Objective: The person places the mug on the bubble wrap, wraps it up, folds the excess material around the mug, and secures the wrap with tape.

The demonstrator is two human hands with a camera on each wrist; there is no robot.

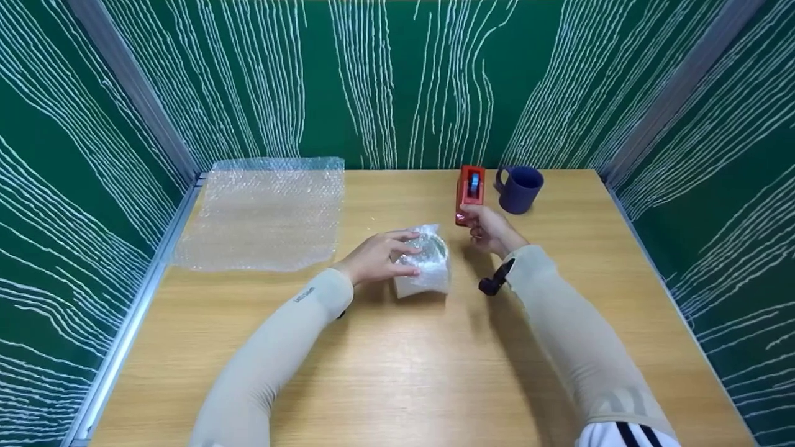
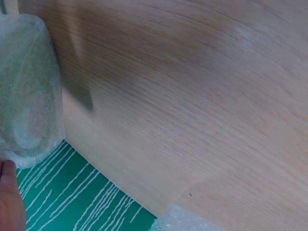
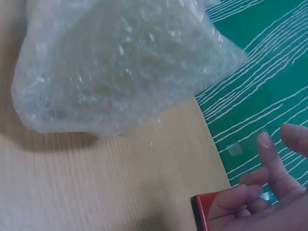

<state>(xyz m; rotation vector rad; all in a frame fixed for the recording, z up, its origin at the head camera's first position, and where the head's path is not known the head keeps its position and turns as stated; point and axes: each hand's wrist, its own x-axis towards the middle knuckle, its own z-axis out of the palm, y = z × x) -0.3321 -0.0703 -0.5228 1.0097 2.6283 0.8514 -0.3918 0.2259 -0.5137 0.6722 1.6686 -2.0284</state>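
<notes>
A bundle in bubble wrap [image 1: 428, 273] stands on the wooden table, something pale green showing through the wrap. My left hand [image 1: 385, 254] holds it from the left side, fingers and thumb spread around its upper part. In the left wrist view one digit touches the wrap's lower edge. My right hand [image 1: 490, 230] is at the front end of a red tape dispenser [image 1: 470, 186]. Seen from the right wrist, a short strip of clear tape [image 3: 234, 148] is at the tips of its finger and thumb, while the other fingers curl close to the dispenser.
A dark purple mug [image 1: 522, 192] stands right of the dispenser, near the table's back edge. One flat sheet of bubble wrap [image 1: 267, 214] lies at the back left. Green panels with white lines [image 1: 422, 81] close off the back and both sides.
</notes>
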